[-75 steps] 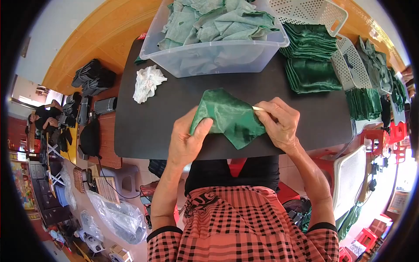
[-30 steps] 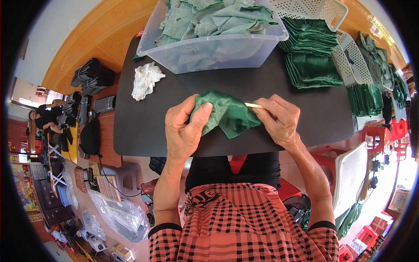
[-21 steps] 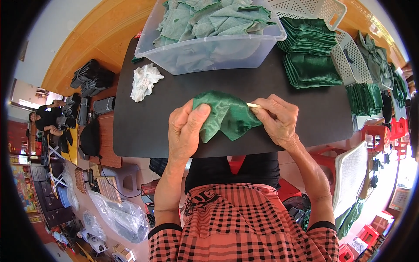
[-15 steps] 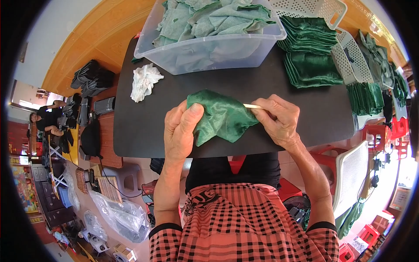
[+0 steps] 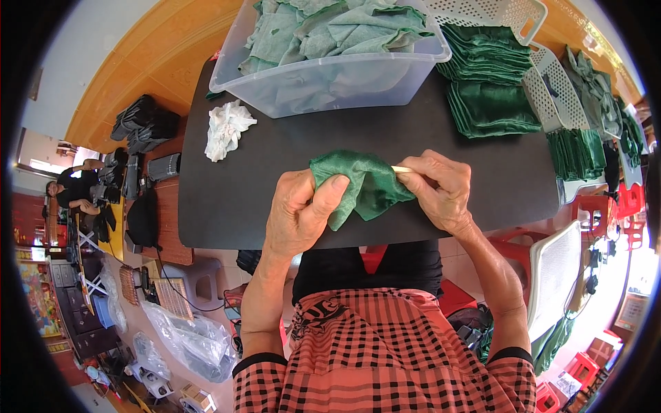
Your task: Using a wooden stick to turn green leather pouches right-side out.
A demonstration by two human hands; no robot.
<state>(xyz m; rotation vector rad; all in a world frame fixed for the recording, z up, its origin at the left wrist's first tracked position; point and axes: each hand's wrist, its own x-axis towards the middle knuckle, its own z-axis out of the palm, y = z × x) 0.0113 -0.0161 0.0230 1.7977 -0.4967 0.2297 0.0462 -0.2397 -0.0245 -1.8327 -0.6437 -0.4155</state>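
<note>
Between my two hands, above the front of the dark table, hangs a shiny green fabric piece, bunched and creased. My left hand is closed on its left side, thumb on top. Pinched in my right hand is a thin pale stick, whose other end goes into or behind the fabric at its upper right; the fold hides that end. The fabric's lower right edge reaches close to my right fingers.
A clear plastic bin of pale green fabric pieces stands at the back. Left of it lies crumpled white material. Stacked dark green pieces sit at the right, beside white perforated baskets. Another person is far left.
My left hand has moved right, bunching the fabric closer to my right hand. Less of the stick shows now. My right hand stays nearly in place.
</note>
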